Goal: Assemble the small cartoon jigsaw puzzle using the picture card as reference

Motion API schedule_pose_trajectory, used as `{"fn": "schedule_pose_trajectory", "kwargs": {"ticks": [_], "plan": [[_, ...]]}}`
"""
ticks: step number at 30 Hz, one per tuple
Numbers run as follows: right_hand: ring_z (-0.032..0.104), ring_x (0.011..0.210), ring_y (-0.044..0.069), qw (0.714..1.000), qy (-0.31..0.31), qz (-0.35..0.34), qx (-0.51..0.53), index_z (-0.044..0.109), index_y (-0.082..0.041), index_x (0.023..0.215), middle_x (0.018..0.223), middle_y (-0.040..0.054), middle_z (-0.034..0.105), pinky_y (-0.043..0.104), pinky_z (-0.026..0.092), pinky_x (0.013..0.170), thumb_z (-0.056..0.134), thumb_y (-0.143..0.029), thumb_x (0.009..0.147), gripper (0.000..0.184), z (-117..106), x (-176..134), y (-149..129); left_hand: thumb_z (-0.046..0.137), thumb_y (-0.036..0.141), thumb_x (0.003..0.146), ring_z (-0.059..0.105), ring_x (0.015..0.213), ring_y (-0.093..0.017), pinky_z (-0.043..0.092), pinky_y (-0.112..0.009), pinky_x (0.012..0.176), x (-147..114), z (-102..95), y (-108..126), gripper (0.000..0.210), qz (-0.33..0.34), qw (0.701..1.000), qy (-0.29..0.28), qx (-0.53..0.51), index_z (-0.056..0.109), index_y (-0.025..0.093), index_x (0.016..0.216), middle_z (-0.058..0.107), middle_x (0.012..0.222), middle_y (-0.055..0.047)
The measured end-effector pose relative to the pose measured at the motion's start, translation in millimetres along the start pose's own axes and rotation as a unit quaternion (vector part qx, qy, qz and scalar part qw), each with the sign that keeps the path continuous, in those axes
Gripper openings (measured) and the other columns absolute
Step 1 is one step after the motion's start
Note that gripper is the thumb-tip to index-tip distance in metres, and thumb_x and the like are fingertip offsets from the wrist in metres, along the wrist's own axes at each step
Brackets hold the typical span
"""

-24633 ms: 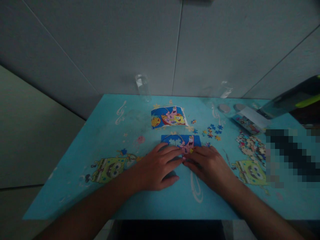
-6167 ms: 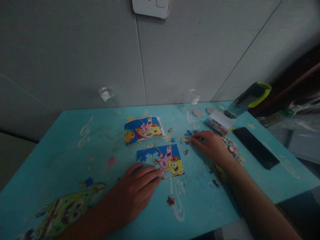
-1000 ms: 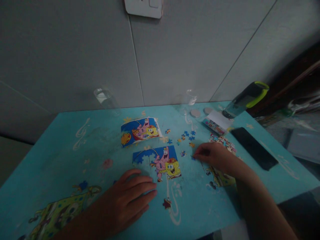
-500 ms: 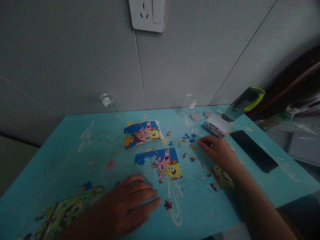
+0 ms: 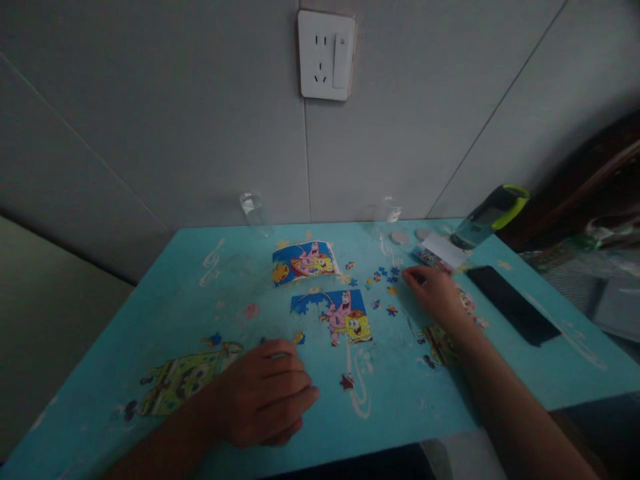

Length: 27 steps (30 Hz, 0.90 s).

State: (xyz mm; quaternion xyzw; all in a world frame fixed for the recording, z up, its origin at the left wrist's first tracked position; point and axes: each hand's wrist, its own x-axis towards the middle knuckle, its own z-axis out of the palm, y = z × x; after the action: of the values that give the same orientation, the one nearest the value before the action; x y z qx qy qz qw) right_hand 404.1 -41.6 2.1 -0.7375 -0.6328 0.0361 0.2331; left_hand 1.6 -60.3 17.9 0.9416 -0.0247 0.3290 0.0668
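Note:
A partly assembled jigsaw puzzle [image 5: 345, 317] with cartoon figures lies mid-table, its left part incomplete. Behind it is a curled picture sheet [image 5: 304, 263] of the same scene. My left hand [image 5: 270, 393] rests on the table in front of the puzzle, fingers loosely bent and apart from it; a loose yellow-and-blue piece [image 5: 299, 338] lies just beyond its knuckles. To the right, my right hand [image 5: 434, 290] has its fingers curled together beside several loose puzzle pieces [image 5: 383, 273]; whatever is between the fingertips is hidden. A dark red piece [image 5: 347, 381] lies right of my left hand.
A black phone-like slab [image 5: 513, 303] lies to the right. Behind it stand a bottle with a green handle [image 5: 487, 217], a folded card [image 5: 440, 252] and two round lids [image 5: 400, 237]. Clear cups [image 5: 255, 210] stand by the wall, below a socket [image 5: 327, 57].
The view has tilted up and shifted left, so the table sits further right in it. My left hand's fingers have drawn in somewhat. My right hand stays beside the loose pieces.

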Motion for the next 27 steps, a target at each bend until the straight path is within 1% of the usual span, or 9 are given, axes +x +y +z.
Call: {"fn": "schedule_pose_trajectory", "kwargs": {"ticks": [3,6,8,13,17,20,22,24,27], "plan": [[0.072,0.089,0.026,1.000,-0.012,-0.011,-0.018,0.077,-0.021,0.107,0.101,0.0088,0.079,0.036,0.053,0.079,0.053,-0.040,0.096,0.032,5.1,1.4,2.4,0.051,0.019,0.097,0.066,0.080,-0.020,0.054,-0.041,0.081,3.9,5.8,1.7,0.022,0.018,0.999,-0.015,0.024,0.066,0.008,0.108,0.072,0.087,-0.010],[0.071,0.095,0.027,0.999,-0.032,-0.030,-0.028,0.076,-0.021,0.113,0.109,0.0097,0.077,0.037,0.052,0.084,0.052,-0.040,0.097,0.035,6.3,2.3,3.8,0.052,0.019,0.096,0.066,0.079,-0.020,0.053,-0.040,0.080,2.4,6.6,-1.1,0.020,0.013,0.999,-0.008,0.046,0.065,0.010,0.107,0.072,0.087,-0.009],[0.070,0.094,0.026,0.998,-0.044,-0.040,-0.032,0.076,-0.021,0.116,0.109,0.0098,0.076,0.037,0.052,0.085,0.052,-0.039,0.097,0.035,6.6,2.7,3.8,0.053,0.019,0.095,0.066,0.078,-0.019,0.052,-0.039,0.081,-1.1,4.1,-6.1,0.018,-0.009,0.999,0.007,0.052,0.064,0.012,0.108,0.072,0.087,-0.008],[0.069,0.092,0.024,0.996,-0.056,-0.055,-0.040,0.076,-0.022,0.117,0.104,0.0093,0.074,0.035,0.052,0.084,0.053,-0.036,0.096,0.034,8.9,2.3,1.4,0.052,0.015,0.093,0.064,0.070,-0.016,0.051,-0.038,0.079,-10.0,-6.6,-21.5,0.015,-0.068,0.992,0.076,0.073,0.063,0.016,0.104,0.071,0.081,-0.005],[0.069,0.094,0.024,0.996,-0.052,-0.057,-0.044,0.077,-0.022,0.115,0.107,0.0095,0.073,0.035,0.052,0.087,0.053,-0.036,0.096,0.033,11.1,2.2,2.5,0.053,0.012,0.092,0.064,0.069,-0.015,0.051,-0.037,0.080,-18.7,-14.0,-29.8,0.014,-0.111,0.985,0.088,0.097,0.063,0.018,0.099,0.070,0.078,-0.003],[0.069,0.092,0.025,0.996,-0.049,-0.056,-0.045,0.077,-0.022,0.114,0.106,0.0093,0.073,0.036,0.052,0.085,0.054,-0.037,0.095,0.033,12.2,3.5,5.2,0.057,0.011,0.090,0.066,0.070,-0.015,0.051,-0.036,0.079,-27.9,-20.6,-34.9,0.012,-0.116,0.981,0.089,0.130,0.063,0.019,0.096,0.071,0.079,-0.002],[0.069,0.090,0.025,0.996,-0.052,-0.054,-0.044,0.077,-0.021,0.115,0.105,0.0096,0.073,0.037,0.052,0.083,0.055,-0.038,0.095,0.034,12.3,4.5,6.6,0.058,0.012,0.090,0.066,0.072,-0.015,0.051,-0.035,0.078,-33.6,-26.5,-38.3,0.011,-0.129,0.974,0.099,0.156,0.064,0.019,0.096,0.073,0.083,-0.003],[0.069,0.090,0.026,0.996,-0.054,-0.054,-0.045,0.076,-0.020,0.115,0.107,0.0101,0.073,0.038,0.052,0.082,0.055,-0.038,0.095,0.035,12.0,5.2,7.4,0.058,0.012,0.090,0.066,0.071,-0.015,0.051,-0.036,0.078,-38.0,-33.4,-41.5,0.012,-0.158,0.964,0.119,0.176,0.066,0.020,0.096,0.074,0.085,-0.004],[0.069,0.089,0.026,0.995,-0.051,-0.052,-0.062,0.077,-0.020,0.114,0.108,0.0105,0.073,0.038,0.051,0.080,0.056,-0.039,0.095,0.035,11.4,5.8,8.5,0.058,0.016,0.092,0.065,0.070,-0.016,0.049,-0.038,0.080,-43.3,-44.7,-47.2,0.012,-0.206,0.942,0.149,0.220,0.066,0.021,0.086,0.072,0.078,-0.001]]}}
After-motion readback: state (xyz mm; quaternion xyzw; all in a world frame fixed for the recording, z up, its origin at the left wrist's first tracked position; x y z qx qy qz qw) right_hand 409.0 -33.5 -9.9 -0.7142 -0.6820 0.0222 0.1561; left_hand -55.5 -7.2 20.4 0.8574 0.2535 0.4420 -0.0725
